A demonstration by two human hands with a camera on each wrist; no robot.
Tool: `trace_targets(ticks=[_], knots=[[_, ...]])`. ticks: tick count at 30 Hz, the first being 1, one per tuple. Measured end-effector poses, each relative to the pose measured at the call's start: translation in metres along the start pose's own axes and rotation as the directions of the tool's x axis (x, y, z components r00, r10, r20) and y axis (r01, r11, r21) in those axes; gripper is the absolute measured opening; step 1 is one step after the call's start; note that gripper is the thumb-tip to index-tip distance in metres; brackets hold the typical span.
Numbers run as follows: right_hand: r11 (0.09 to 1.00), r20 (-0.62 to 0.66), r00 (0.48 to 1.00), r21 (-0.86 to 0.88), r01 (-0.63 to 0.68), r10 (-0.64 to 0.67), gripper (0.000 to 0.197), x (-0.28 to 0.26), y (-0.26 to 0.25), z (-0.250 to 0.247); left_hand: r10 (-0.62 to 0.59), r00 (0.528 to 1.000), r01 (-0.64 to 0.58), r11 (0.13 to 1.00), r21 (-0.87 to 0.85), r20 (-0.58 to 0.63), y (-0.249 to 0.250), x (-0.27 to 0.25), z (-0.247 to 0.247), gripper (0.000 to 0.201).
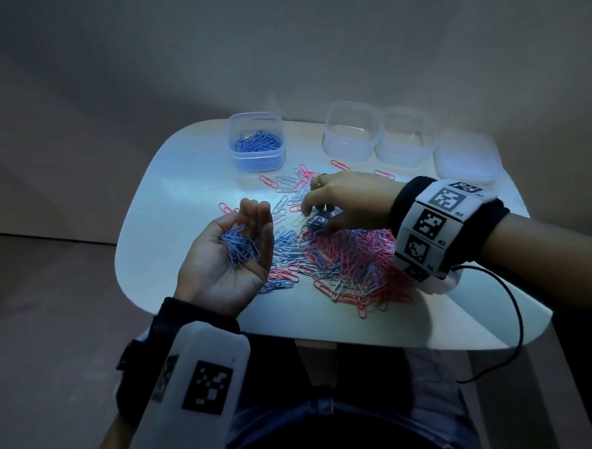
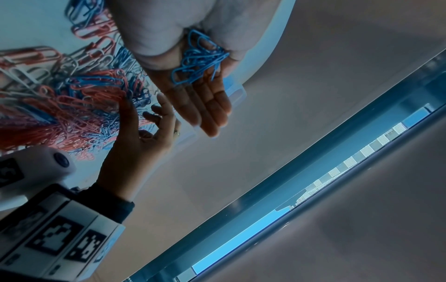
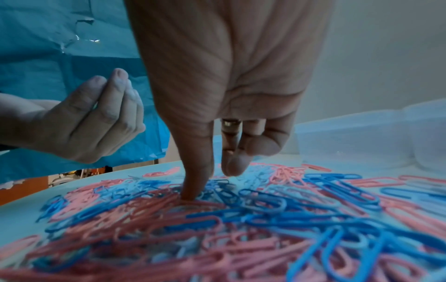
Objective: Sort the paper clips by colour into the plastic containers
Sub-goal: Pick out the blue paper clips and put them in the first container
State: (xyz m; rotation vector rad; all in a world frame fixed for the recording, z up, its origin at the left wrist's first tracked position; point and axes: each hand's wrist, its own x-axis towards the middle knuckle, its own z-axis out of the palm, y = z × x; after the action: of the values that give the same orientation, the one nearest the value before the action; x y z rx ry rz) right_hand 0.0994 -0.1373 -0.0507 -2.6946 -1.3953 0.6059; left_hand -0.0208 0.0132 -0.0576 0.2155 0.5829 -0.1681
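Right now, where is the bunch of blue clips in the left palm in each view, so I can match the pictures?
Head: blue clips lie in the upturned left hand, left of centre, beside the pile.
Left wrist: blue clips at top centre, in the palm.
Right wrist: not visible; only the back of the left hand's fingers shows.
Shared landmark: the mixed pile, where the right hand reaches.

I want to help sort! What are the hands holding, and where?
The left hand cups a bunch of blue paper clips loose in its upturned palm. The right hand reaches into the mixed pile; whether it has pinched a clip cannot be told.
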Motion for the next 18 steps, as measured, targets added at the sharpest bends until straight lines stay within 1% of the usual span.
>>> trace_targets(ticks=[4,8,10,13,18], knots=[[1.0,0.033,0.999,0.007,-0.01,0.01,0.022,0.003,0.0,0.0,0.011,1.0,-0.011,1.0,0.013,0.005,-0.001,0.001,0.002,0.048],[0.995,0.003,0.996,0.047,-0.086,0.085,0.012,0.002,0.0,0.005,0.026,1.0,-0.026,0.999,0.033,0.0,-0.004,0.002,0.004,0.055],[0.99,0.002,0.993,0.074,-0.117,0.117,0.015,0.002,0.0,0.006,0.041,0.999,-0.041,0.997,0.058,0.0,-0.008,0.003,0.007,0.058],[0.986,0.017,0.991,0.106,-0.132,0.131,0.014,0.002,0.001,0.006,0.045,0.999,-0.045,0.996,0.072,-0.001,-0.012,0.004,0.009,0.059],[0.972,-0.056,0.981,0.158,-0.175,0.186,0.017,-0.001,0.001,0.011,0.045,0.999,-0.045,0.997,0.063,-0.001,-0.013,0.006,0.009,0.06]])
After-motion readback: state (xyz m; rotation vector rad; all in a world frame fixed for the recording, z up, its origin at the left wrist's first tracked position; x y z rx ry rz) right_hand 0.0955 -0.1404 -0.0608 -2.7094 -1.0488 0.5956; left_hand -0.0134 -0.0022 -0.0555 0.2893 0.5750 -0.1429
